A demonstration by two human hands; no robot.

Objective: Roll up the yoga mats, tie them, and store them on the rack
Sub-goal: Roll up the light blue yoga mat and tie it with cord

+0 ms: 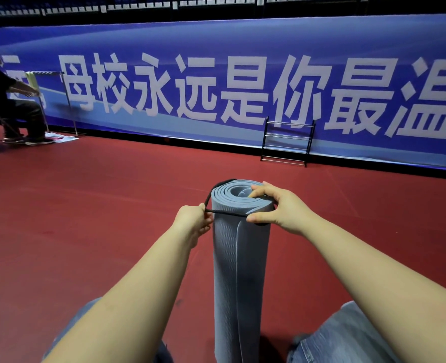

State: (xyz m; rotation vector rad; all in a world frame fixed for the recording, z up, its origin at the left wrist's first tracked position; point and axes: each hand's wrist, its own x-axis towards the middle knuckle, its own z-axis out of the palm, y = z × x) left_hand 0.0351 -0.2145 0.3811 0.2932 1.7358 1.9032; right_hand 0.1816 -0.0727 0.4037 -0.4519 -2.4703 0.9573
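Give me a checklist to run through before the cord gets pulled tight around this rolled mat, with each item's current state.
1. Mat rolled up: ok. The grey yoga mat stands upright as a roll on the red floor.
2. Roll held steady: ok. The right hand grips the top end, fingers on the spiral, thumb on the front.
3. Cord in hand: ok. The left hand pinches the black cord.
4. Cord around the roll: cannot tell. It crosses the front and loops at the back, but the far side is hidden.
5. Knot made: not ok. None shows.
6. Rack free: ok. The black rack by the banner shows bare shelves.
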